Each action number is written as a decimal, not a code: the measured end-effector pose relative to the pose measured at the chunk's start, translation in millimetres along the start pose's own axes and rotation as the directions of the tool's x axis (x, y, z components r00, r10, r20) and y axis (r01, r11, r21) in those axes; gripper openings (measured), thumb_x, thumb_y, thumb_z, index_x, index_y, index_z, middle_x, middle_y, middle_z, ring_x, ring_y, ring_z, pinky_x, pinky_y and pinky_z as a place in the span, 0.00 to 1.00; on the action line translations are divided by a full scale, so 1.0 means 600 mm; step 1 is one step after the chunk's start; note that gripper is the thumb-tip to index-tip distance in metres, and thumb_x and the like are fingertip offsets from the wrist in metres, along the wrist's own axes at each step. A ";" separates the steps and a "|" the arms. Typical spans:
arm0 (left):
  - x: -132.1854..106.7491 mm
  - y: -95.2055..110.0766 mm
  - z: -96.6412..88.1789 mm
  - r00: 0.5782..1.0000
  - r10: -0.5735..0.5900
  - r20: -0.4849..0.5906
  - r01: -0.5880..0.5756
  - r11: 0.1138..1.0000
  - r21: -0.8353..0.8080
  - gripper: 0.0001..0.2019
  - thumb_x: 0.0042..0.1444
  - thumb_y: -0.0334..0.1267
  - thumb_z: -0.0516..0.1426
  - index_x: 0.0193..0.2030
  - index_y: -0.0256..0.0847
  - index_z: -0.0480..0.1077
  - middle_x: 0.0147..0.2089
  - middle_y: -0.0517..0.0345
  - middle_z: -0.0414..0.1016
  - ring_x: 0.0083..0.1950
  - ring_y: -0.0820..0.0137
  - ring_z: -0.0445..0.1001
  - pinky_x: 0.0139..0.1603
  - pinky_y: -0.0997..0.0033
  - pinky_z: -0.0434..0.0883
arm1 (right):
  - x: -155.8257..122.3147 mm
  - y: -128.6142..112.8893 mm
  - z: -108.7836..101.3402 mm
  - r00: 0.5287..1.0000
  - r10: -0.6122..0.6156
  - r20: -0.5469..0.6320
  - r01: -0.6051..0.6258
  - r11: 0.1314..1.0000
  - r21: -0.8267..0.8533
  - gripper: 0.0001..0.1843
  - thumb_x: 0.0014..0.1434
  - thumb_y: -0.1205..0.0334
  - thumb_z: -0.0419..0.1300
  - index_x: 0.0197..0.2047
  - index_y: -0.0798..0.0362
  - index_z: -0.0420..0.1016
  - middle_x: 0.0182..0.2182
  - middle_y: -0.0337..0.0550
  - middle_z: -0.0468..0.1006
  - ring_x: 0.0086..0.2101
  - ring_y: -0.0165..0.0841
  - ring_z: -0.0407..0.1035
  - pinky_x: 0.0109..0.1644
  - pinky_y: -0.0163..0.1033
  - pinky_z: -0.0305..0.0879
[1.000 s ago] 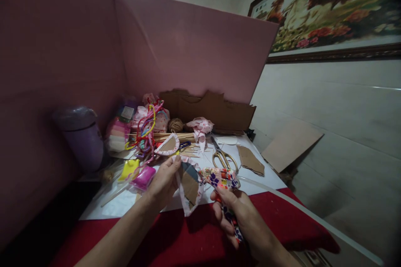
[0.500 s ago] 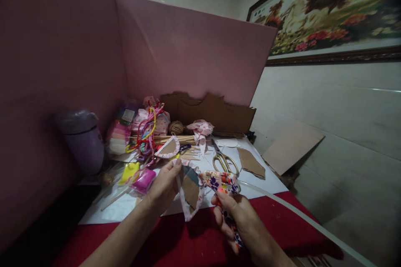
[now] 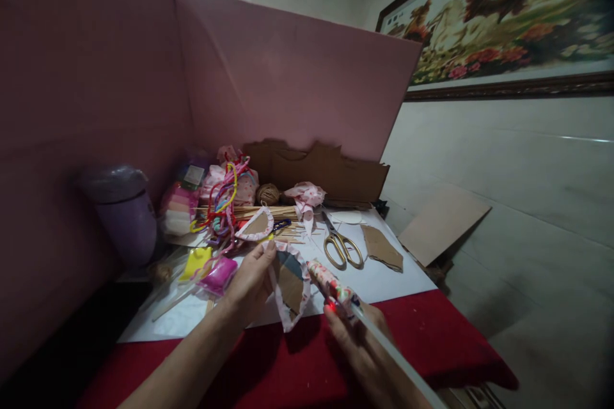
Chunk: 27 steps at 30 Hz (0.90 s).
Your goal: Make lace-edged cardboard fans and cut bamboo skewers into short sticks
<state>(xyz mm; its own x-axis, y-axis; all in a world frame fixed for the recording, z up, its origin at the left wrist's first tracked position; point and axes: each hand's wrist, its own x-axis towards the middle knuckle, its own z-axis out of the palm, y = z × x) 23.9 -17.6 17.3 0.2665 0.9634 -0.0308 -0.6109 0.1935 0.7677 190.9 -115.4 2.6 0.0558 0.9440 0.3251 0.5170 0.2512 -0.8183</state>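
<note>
My left hand (image 3: 249,281) pinches a half-round cardboard piece (image 3: 290,287) edged with pink patterned fabric and holds it upright over the table's front. My right hand (image 3: 357,348) grips a glue gun (image 3: 333,286) wrapped in flowered tape. Its nozzle points at the right edge of the cardboard piece, touching or nearly touching the fabric rim. A white glue stick (image 3: 398,358) juts out of the gun's back toward me. A small red light glows on the gun near my fingers.
Gold-handled scissors (image 3: 341,246) and a cardboard scrap (image 3: 381,247) lie on white paper (image 3: 384,278) over a red cloth (image 3: 297,370). Behind are wooden skewers (image 3: 268,211), a twine ball (image 3: 267,193), coloured cords (image 3: 225,198), a second fabric-edged piece (image 3: 256,225), a purple bin (image 3: 125,211) and pink partition boards (image 3: 288,70).
My right hand has turned the glue gun so it points lengthwise away from me, nozzle now at the cardboard piece's edge. My left hand has kept the piece nearly still.
</note>
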 end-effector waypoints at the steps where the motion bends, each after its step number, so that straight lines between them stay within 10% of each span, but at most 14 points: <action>1: 0.000 0.000 0.000 1.000 0.003 0.003 -0.003 1.000 -0.002 0.07 0.53 0.34 0.58 0.39 0.35 0.70 0.34 0.54 0.77 0.34 0.72 0.76 0.36 0.78 0.72 | 0.001 0.003 0.001 0.997 -0.074 -0.001 0.074 0.995 -0.073 0.15 0.59 0.49 0.52 0.31 0.51 0.66 0.22 0.42 0.70 0.22 0.32 0.64 0.25 0.34 0.57; 6: -0.003 0.001 -0.001 1.000 -0.012 0.013 0.012 1.000 0.002 0.11 0.52 0.36 0.59 0.42 0.36 0.70 0.31 0.56 0.77 0.29 0.74 0.75 0.30 0.80 0.70 | 0.002 0.013 0.001 0.937 -0.306 0.167 0.347 0.869 -0.353 0.12 0.63 0.58 0.44 0.37 0.54 0.64 0.27 0.44 0.72 0.25 0.32 0.66 0.28 0.34 0.56; 17: -0.015 0.006 0.010 1.000 0.003 0.024 -0.004 1.000 0.031 0.18 0.50 0.38 0.61 0.47 0.36 0.68 0.38 0.50 0.78 0.36 0.68 0.77 0.34 0.75 0.73 | 0.013 -0.001 -0.007 0.885 -0.376 0.276 0.450 0.534 -0.716 0.07 0.51 0.73 0.50 0.34 0.53 0.60 0.27 0.43 0.71 0.25 0.33 0.65 0.25 0.35 0.50; 27: -0.015 0.005 0.012 1.000 0.001 0.003 -0.002 0.998 0.065 0.20 0.48 0.40 0.62 0.48 0.36 0.68 0.35 0.51 0.79 0.34 0.68 0.77 0.32 0.74 0.72 | 0.011 -0.004 -0.005 0.885 -0.359 0.297 0.454 0.517 -0.726 0.09 0.50 0.72 0.52 0.36 0.54 0.60 0.28 0.43 0.71 0.26 0.34 0.65 0.26 0.36 0.51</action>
<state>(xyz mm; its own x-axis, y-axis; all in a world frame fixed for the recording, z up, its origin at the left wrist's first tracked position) 24.9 -27.0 24.4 0.2681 0.9630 -0.0275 -0.5617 0.1794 0.8077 192.6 -110.3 8.5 -0.3901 0.8083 0.4409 0.9126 0.4030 0.0686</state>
